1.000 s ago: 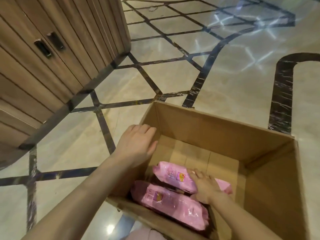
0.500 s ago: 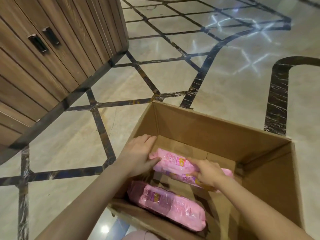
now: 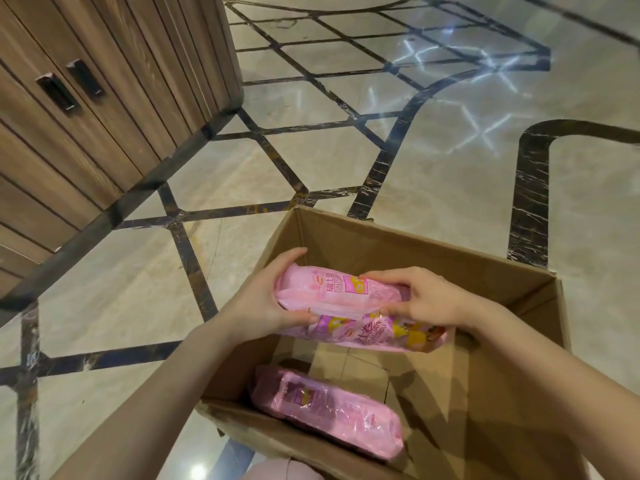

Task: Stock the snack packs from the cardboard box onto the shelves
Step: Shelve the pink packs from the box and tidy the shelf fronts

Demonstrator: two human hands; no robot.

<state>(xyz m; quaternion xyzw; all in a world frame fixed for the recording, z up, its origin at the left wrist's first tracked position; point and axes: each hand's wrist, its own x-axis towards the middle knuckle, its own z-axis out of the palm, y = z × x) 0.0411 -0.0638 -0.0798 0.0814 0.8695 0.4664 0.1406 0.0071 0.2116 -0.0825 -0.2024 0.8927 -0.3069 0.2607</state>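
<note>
While each hand (image 3: 266,299) (image 3: 433,299) gripped one end of the pink snack packs (image 3: 346,306), the slick lower wrapper looked liable to slip out.

Pink snack pack (image 3: 341,296) raised above cardboard box (image 3: 433,268); another pack (image 3: 329,412) inside.

Both forearms reach forward; left hand (image 3: 263,299) and right hand (image 3: 429,299) face each other, fingers curled, thumbs nearest the body.
</note>
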